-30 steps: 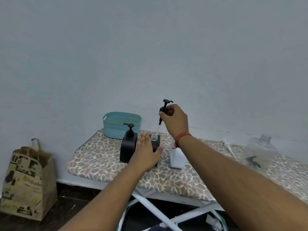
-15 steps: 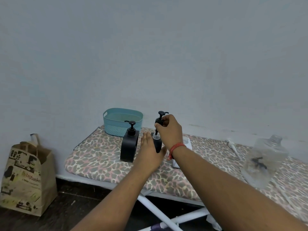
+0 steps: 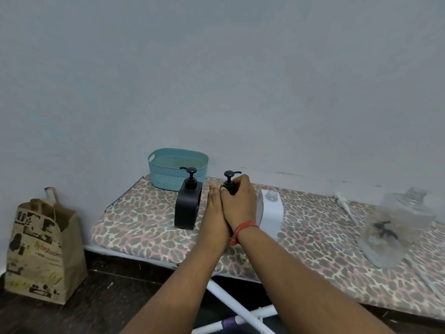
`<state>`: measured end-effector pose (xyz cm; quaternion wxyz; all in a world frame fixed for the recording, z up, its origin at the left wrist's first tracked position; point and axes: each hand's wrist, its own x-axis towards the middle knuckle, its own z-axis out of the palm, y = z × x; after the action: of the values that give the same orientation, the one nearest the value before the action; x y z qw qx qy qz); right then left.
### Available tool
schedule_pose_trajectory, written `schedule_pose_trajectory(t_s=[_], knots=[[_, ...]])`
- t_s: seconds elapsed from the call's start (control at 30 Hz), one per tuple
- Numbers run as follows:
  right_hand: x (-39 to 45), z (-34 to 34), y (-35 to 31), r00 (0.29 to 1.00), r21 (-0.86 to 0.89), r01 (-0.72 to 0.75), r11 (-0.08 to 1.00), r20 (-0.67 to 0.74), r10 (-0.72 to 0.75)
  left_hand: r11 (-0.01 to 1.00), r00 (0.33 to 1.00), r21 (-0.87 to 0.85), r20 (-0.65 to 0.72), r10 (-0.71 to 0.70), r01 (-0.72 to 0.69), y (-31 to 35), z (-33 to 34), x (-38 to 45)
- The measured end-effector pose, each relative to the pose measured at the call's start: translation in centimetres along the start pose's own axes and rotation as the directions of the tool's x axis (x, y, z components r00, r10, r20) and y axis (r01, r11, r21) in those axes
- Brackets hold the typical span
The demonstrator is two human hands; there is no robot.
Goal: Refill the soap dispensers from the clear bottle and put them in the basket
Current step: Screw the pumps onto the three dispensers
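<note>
- On the leopard-print surface (image 3: 144, 220), centre: right hand (image 3: 238, 203), fingers curled round the black pump head (image 3: 228, 180) of a dispenser hidden behind both hands.
- Left hand (image 3: 214, 213): fingers straight, pressed flat against that dispenser's side.
- Second black dispenser (image 3: 187, 206): upright, just left.
- Teal basket (image 3: 177, 168): behind.
- White dispenser (image 3: 272, 213): uncapped, just right.
- Clear bottle (image 3: 397, 225): far right, open-necked.
</note>
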<state>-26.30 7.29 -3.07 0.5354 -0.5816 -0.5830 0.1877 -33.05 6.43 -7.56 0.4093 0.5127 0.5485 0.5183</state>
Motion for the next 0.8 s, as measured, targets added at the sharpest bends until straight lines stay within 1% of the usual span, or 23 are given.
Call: schedule_pose_trajectory(t_s=[0.1, 0.17, 0.2, 0.43, 0.53, 0.63, 0.8], knots=[[-0.27, 0.33, 0.43, 0.998, -0.008, 0.04, 0.999, -0.043, -0.041, 0.997, 0.999, -0.072, -0.015, 0.032, -0.033, 0.31, 0.24, -0.62], [-0.31, 0.35, 0.67, 0.997, -0.014, 0.048, 0.999, -0.058, -0.048, 0.977, 0.999, -0.211, 0.006, -0.032, 0.032, 0.32, 0.55, -0.68], [-0.31, 0.34, 0.71, 0.997, -0.016, 0.053, 0.998, -0.06, -0.054, 0.968, 0.999, -0.246, -0.001, -0.052, 0.05, 0.2, 0.65, -0.53], [-0.32, 0.02, 0.87, 0.997, -0.017, 0.054, 0.998, -0.061, -0.055, 0.973, 0.998, -0.23, -0.051, -0.045, 0.032, 0.51, 0.91, -0.53], [-0.3, 0.05, 1.04, 0.997, -0.057, 0.06, 0.997, -0.045, -0.062, 0.984, 0.999, -0.179, -0.05, 0.017, -0.026, 0.68, 0.82, -0.56], [-0.29, 0.08, 1.11, 0.997, -0.095, 0.071, 0.993, -0.025, -0.074, 0.991, 0.997, -0.12, -0.053, 0.051, -0.057, 0.28, 0.8, -0.36], [-0.63, 0.14, 1.11, 0.994, -0.021, 0.048, 0.999, -0.092, -0.05, 0.983, 1.0, -0.185, -0.027, 0.009, -0.014, -0.17, 0.8, -0.05]])
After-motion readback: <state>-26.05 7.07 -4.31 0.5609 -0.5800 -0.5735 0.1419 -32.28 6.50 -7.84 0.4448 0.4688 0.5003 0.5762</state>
